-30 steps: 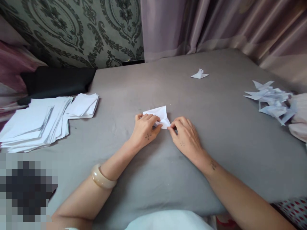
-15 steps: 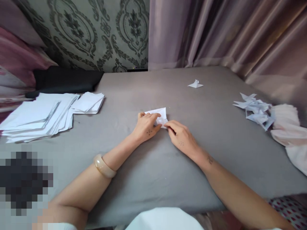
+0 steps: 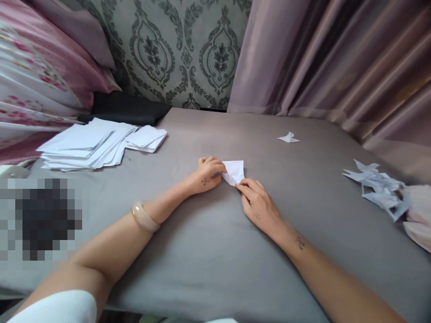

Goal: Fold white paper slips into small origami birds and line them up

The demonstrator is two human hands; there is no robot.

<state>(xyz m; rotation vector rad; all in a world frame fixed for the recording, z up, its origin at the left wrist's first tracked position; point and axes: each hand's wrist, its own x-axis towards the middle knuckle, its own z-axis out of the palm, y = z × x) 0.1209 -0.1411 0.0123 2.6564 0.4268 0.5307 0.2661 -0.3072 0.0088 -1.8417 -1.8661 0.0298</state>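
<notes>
On the grey-covered surface [image 3: 188, 255], a stack of large white sheets [image 3: 81, 143] was set at the left, with a pile of smaller squares [image 3: 146, 137] touching its right side; a folded black cloth [image 3: 124, 107] was placed behind both. A single origami crane [image 3: 288, 137] was stood toward the far side, and a heap of origami cranes [image 3: 384, 188] was massed at the right against pale pink fabric [image 3: 419, 206]. Patterned wallpaper [image 3: 185, 40] and a mauve curtain [image 3: 266, 58] were ranged beyond. The folded white paper [image 3: 235, 169] was located at centre, between the hands; its left corner was clamped and partly hidden by the left hand [image 3: 208, 175]. Its lower corner was touched by fingertips of the right hand [image 3: 259, 204], whose grip could not be told. Compared with half a second earlier, the paper was less covered by the left hand, which had been shifted toward its left edge.
</notes>
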